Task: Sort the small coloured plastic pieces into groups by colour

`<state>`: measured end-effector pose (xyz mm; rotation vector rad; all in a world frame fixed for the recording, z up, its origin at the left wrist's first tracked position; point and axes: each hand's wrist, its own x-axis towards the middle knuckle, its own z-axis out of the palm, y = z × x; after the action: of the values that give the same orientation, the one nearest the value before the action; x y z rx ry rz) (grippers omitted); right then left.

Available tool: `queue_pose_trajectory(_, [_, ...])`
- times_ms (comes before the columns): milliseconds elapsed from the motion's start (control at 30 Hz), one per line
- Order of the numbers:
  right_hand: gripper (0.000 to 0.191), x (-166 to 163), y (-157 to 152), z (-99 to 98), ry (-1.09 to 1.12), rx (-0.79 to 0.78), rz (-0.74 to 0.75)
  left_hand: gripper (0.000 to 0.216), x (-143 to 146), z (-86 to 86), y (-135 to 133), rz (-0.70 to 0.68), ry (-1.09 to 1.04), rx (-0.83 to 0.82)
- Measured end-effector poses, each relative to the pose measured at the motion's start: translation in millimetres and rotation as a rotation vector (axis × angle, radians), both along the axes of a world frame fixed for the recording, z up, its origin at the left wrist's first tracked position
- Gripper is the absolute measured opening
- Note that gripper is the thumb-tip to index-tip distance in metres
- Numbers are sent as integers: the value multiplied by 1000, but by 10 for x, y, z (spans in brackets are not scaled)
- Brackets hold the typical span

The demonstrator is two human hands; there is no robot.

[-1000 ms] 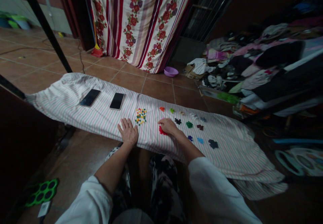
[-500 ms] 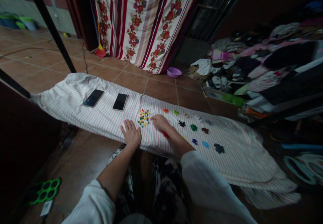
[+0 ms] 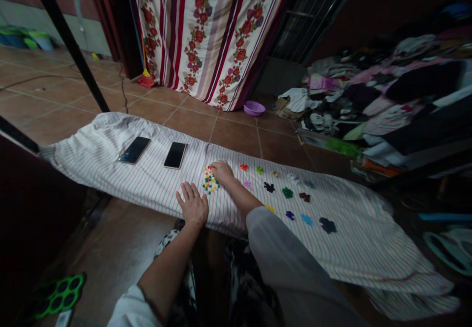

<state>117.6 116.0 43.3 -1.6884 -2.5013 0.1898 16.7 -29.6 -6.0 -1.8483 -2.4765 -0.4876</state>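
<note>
My left hand (image 3: pixel 193 205) lies flat on the striped cloth (image 3: pixel 147 184), fingers stretched out, beside a mixed pile of tiny coloured pieces (image 3: pixel 210 183). Over the far edge of that pile is my right hand (image 3: pixel 222 172), its fingertips pinched together at the pieces; what they hold, if anything, is too small to see. Right of it lie single-colour heaps: orange (image 3: pixel 244 167), light green (image 3: pixel 259 169), black (image 3: pixel 269 187), dark green (image 3: pixel 287 193), brown (image 3: pixel 304 197), yellow (image 3: pixel 270 208), dark blue (image 3: pixel 290 215), light blue (image 3: pixel 306 219) and dark grey (image 3: pixel 328 225). A pink heap (image 3: pixel 247 185) shows partly behind my right forearm.
Two phones, one farther left (image 3: pixel 134 150) and one nearer (image 3: pixel 175 155), rest on the cloth. Beyond it are a purple basin (image 3: pixel 254 108), a floral curtain (image 3: pixel 217 37) and a heap of clothes (image 3: pixel 368 86). A green rack-like object (image 3: pixel 61 295) sits at lower left.
My right hand has moved left and away from me, from the pile's right side to its far edge. My left hand stays flat on the cloth.
</note>
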Motion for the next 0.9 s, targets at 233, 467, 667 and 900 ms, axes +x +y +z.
queue_pose_trajectory(233, [30, -159, 157, -106, -94, -65, -79, 61, 4, 40, -13, -4, 34, 1])
queue_pose_trajectory(467, [27, -204, 158, -153, -54, -41, -132, 61, 0, 14, -5, -7, 39, 21])
queue_pose_trajectory(667, [21, -226, 207, -173, -14, -25, -103, 60, 7, 18, -4, -4, 42, 24])
queue_pose_trajectory(900, [19, -202, 207, -193, 72, 0, -64, 61, 16, 3, 0, 0, 53, 30])
